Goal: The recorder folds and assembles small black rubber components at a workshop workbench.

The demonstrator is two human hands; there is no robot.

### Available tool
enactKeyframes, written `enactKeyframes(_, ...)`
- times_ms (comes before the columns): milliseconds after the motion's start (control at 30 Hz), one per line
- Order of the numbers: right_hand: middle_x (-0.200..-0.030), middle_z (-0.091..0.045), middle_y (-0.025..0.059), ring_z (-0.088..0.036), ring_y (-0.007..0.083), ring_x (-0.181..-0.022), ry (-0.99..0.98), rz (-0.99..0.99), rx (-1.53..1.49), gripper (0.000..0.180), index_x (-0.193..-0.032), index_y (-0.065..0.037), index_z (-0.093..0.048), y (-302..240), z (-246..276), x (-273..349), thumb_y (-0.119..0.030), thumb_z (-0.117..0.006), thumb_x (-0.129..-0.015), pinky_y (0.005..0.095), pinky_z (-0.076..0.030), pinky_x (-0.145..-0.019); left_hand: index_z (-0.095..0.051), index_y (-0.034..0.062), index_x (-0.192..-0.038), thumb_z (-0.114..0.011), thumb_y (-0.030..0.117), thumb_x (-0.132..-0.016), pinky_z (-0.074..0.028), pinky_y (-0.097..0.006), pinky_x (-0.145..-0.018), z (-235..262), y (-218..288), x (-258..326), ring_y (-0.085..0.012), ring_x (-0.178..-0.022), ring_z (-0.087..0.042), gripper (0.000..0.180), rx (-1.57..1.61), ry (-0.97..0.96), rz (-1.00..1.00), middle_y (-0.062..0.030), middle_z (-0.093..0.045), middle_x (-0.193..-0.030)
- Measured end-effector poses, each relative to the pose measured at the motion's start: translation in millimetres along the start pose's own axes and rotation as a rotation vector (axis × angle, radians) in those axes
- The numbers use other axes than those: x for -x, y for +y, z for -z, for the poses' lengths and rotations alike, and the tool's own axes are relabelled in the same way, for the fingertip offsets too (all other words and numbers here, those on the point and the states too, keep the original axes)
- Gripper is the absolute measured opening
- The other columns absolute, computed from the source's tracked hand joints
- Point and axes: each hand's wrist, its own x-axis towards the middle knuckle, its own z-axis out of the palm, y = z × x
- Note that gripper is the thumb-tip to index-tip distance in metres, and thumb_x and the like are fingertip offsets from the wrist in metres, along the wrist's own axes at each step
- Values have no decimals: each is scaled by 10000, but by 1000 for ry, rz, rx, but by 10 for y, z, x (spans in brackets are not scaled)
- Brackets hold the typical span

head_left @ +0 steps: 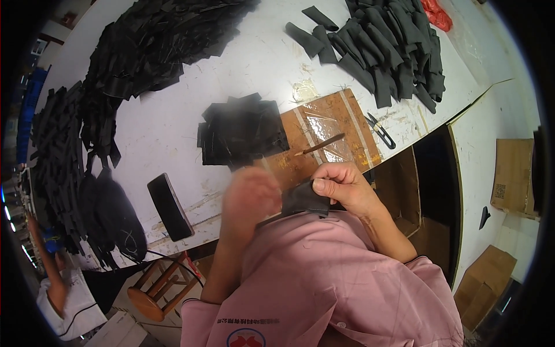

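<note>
A black fabric piece [305, 198] is pinched between the thumb and fingers of my right hand [345, 186], close to my body at the table's near edge. My left hand [251, 194] is smeared by motion just left of that piece, and its fingers cannot be made out. Beyond my hands lies a stack of flat black fabric pieces [243, 130], partly resting on a brown board [324, 127]. A brown pencil-like stick [319, 144] lies across the board, over a patch of clear tape.
Black fabric pieces are heaped [156, 46] at the far left, dark rolled tubes [387, 46] at the far right. Small thread snips [381, 132] lie right of the board, a phone [170, 206] at the left. Below stand a wooden stool [147, 301] and cardboard boxes [485, 283]. Another person's arm [49, 266] shows far left.
</note>
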Motion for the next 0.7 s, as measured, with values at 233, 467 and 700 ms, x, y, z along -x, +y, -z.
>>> enactKeyframes(233, -699, -519, -9, -466, 49, -607, -53, 162, -21, 102, -792, -12, -618, 134, 53, -69, -113, -615, -783, 185, -385, -534, -476, -26, -941, -530, 31, -768, -459, -245, -556, -92, -79, -21, -159, -619, -570, 190, 269, -68, 271, -124, -575, -798)
enactKeyframes(467, -736, -531, 41, -518, 103, -648, -16, 535, 389, 109, -817, 1, -627, 145, 18, -78, -65, -642, -731, 200, -402, -541, -517, -25, -846, -481, -50, -763, -429, -182, -466, -85, -103, -1, -100, -559, -556, 93, 136, 68, 339, -84, -585, -695)
enactKeyframes(700, -800, -511, 99, -534, 201, -639, 507, 861, 989, 279, -915, -21, -590, -26, -215, 22, -68, -677, -654, 287, -451, -574, -529, -37, -854, -516, -58, -774, -426, -172, -490, -294, 34, 82, -70, -564, -527, 84, -220, 341, 104, -53, -564, -709)
